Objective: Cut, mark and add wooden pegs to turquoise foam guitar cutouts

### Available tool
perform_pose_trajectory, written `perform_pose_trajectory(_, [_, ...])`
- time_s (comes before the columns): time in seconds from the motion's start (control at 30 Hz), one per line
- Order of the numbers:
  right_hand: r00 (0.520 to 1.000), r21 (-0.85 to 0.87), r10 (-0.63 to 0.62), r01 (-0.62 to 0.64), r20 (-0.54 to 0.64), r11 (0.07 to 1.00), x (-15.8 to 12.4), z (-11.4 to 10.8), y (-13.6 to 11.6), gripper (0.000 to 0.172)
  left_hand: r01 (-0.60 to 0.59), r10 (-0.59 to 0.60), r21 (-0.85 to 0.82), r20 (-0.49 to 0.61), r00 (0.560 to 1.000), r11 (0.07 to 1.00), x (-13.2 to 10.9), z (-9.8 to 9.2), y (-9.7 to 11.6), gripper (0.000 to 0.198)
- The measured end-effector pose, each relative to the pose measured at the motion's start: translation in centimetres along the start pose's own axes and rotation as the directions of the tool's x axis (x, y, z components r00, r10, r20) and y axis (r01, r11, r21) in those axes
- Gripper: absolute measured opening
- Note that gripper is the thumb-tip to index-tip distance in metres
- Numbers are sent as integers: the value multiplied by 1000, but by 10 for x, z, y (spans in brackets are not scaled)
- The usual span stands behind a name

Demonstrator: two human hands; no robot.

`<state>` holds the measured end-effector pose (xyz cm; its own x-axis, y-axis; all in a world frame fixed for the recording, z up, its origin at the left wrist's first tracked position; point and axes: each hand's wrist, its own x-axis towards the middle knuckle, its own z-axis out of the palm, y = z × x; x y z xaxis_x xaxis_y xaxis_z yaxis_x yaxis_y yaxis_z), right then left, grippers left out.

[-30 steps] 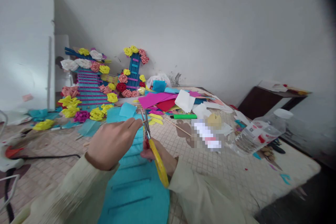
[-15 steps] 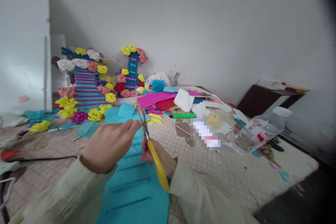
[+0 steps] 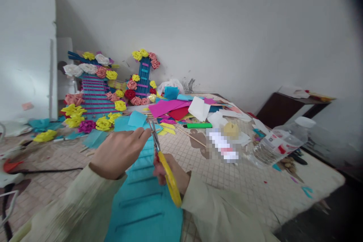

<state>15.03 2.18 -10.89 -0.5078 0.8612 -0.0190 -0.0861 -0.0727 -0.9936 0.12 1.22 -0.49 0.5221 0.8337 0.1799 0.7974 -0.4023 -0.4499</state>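
the right hand is closed around the yellow plastic handles of a pair of scissors, whose thin metal blades point toward 12 o'clock and end just beside the fingertips of the left hand. the left hand is pinched shut at thumb and forefinger on a thin wooden stick that meets the blades; how far the blades stand apart is too blurred to tell. under both hands lies a long turquoise felt sheet with cut slits, running from the bottom edge of the view up toward 12 o'clock, its right edge passing under the scissors.

the tiled tabletop shows bare room at 3 to 5 o'clock of the hands, out to its right edge. at 2 o'clock, well apart, a clear plastic water bottle lies tilted near that edge. at 12 to 1 o'clock a heap of magenta, red and white paper sheets crowds the far side, with a green marker at its near edge. at 10 to 11 o'clock stands a blue striped stand with paper flowers, close to the wall. at 9 o'clock a black cable crosses the surface.
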Motion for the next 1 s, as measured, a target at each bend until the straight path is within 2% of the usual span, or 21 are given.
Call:
perform_pose_trajectory(0.23, [999,-11,-39,39,-19,999,4,-1,-4,31,31,-32,-15,-71,997,999,0,5,-2,28])
perform_pose_trajectory(0.37, [999,-31,-28,27,-29,999,2,-2,-15,37,82,-84,-51,-50,995,995,-1,-1,2,31])
perform_pose_trajectory(0.47, [996,-54,-83,82,-16,995,-3,-2,-25,40,91,-95,-64,-71,993,994,-6,-8,3,34])
perform_pose_trajectory(0.57, [990,-104,-140,137,-26,985,-9,-4,-33,38,72,-78,-41,-191,978,997,-11,-14,5,38])
perform_pose_trajectory(0.67, [983,-160,-179,171,-36,972,-12,-5,-36,37,40,-36,3,-393,919,999,-12,-16,8,32])
perform_pose_trajectory(0.77, [977,-168,-210,202,-27,965,-13,-6,-37,36,25,-42,-42,-486,873,999,-12,-16,9,29])
perform_pose_trajectory(0.87, [971,-197,-237,226,-35,954,-11,-9,-35,34,16,-79,-137,-469,880,991,-13,-15,9,33])
perform_pose_trajectory(1.0, [941,-344,-329,284,-81,895,-8,-16,-30,33,37,-138,-237,-426,894,971,-12,-11,9,33])
